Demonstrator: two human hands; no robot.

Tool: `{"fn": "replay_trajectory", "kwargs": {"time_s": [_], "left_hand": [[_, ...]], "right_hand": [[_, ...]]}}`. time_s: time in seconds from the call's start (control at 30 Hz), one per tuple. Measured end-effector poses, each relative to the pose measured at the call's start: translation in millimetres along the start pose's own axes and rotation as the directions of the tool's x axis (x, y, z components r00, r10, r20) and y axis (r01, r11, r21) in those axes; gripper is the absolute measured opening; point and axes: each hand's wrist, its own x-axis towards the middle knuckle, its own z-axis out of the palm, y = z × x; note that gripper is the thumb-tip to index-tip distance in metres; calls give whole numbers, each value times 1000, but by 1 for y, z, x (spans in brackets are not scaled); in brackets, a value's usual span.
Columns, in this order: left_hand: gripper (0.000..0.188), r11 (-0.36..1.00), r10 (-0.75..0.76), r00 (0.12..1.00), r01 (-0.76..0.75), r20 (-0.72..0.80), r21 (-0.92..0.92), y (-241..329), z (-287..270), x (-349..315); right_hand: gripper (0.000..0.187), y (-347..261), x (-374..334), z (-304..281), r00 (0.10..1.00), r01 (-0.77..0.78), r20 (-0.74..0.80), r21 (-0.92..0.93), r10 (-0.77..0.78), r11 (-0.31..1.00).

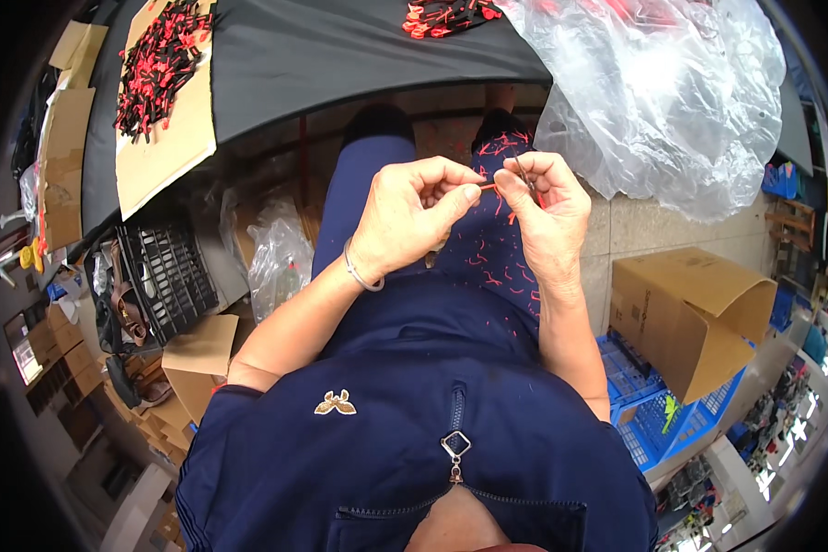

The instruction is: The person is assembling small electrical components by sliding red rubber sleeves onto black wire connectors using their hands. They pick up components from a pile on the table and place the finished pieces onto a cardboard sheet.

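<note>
My left hand point(414, 213) is closed in a pinch on a small black-and-red piece point(488, 187), its red end pointing toward my right hand. Facing it, my right hand point(556, 219) is closed around small snips point(523, 171); their thin dark blades show between thumb and fingers, and the rest is mostly hidden in the palm. Both hands are close together above my thighs, fingertips almost meeting. Short red trimmings point(499, 272) lie scattered over my right trouser leg, below the hands.
A black-covered table point(304, 55) stands ahead, bearing a cardboard sheet point(170, 170) with heaped black-and-red pieces point(161, 69), another pile point(446, 17), and a clear plastic bag point(653, 101) draping over its edge. At right, a cardboard box point(685, 308) rests on a blue crate point(653, 428); a black crate point(166, 276) is left.
</note>
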Motion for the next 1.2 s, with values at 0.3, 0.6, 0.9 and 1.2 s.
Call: {"fn": "replay_trajectory", "kwargs": {"time_s": [0.3,0.6,0.9,1.2], "left_hand": [[12,970,-110,994,105,-10,-218,6,-3,4],[12,957,-123,992,121,11,-265,6,-1,7],[11,929,-150,988,157,47,-334,3,-2,8],[10,906,-155,986,169,67,-389,-1,-1,8]], "right_hand": [[27,-5,-12,-14,866,409,41,-634,-499,656],[26,1,-9,-16,758,503,178,-772,-627,389],[25,7,-8,-13,759,510,182,-763,-625,397],[22,7,-7,-10,784,496,169,-749,-597,439]]}}
